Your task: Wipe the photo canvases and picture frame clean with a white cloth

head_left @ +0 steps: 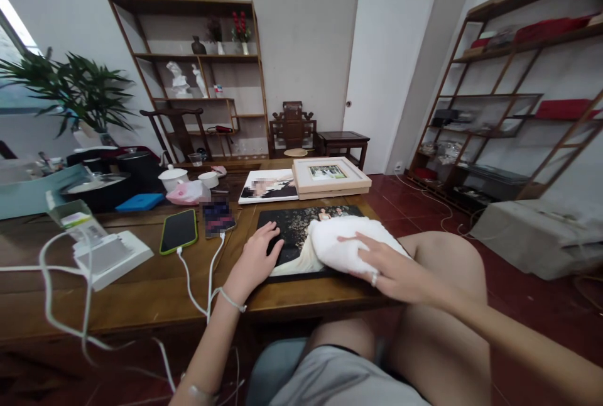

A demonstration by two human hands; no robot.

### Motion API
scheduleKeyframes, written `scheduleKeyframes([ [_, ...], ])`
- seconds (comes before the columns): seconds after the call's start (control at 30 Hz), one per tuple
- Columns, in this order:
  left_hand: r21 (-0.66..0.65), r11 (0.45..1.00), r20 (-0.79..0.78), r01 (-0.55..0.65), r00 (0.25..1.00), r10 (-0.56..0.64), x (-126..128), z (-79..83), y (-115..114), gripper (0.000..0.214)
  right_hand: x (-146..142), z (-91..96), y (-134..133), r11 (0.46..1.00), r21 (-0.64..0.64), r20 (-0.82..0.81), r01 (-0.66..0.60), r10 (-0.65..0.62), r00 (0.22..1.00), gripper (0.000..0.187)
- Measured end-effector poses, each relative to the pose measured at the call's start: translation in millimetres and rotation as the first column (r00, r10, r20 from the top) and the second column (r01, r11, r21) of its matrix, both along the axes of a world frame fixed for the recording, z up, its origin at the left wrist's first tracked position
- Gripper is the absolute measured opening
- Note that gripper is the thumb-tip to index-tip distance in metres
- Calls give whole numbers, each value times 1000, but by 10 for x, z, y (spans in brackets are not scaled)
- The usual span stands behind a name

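A dark photo panel (293, 233) with a wedding picture lies flat on the wooden table in front of me. My left hand (258, 255) rests on its left edge, thumb and fingers apart, steadying nothing else. On the right part of the panel, my right hand (384, 268) holds a bunched white cloth (346, 239) against the surface. The cloth covers much of that side of the picture. Behind the panel lie a white-edged photo print (277, 187) and a pale wooden frame (346, 181), stacked on another frame.
Left of the panel are a green-cased phone (179, 232) and a second phone (218, 217), both on white cables. Farther left stand a white box (113, 258), a blue box (140, 202), a pink plastic bag (188, 193) and a white pot (173, 178). The table (282, 296) ends near my knees.
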State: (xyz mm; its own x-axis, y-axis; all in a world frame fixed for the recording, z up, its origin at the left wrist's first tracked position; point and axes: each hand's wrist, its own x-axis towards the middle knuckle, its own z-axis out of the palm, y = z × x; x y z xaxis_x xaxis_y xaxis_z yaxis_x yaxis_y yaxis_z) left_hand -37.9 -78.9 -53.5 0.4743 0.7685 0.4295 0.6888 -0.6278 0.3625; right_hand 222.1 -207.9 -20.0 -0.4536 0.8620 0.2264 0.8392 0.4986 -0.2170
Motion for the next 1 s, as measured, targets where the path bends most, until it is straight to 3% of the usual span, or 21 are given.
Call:
scheduleKeyframes([
  [0.1,-2,1000,-4,4,1000,-4,2,3,1,37,-106,11,-194,994,-23,-26,-109,109,994,8],
  [0.2,13,1000,4,11,1000,-11,-3,-1,5,36,-116,29,-118,993,-26,-39,-113,112,993,9],
  [0.33,-3,1000,26,18,1000,-18,-10,1,9,36,0,70,322,999,-44,-29,31,-33,999,28],
  [0.5,29,999,45,45,998,-46,-15,10,18,33,111,110,977,995,-35,-102,96,-99,990,37],
  [0.63,42,998,20,46,999,-47,-17,15,27,33,107,113,1196,991,-18,-126,134,-135,983,43],
  [0.77,44,998,5,34,999,-34,-20,2,38,34,44,100,1008,997,-19,-95,73,-75,993,35],
  [1.0,46,998,35,34,999,-36,-14,-11,42,33,-170,153,121,993,-96,-49,-69,65,997,25],
])
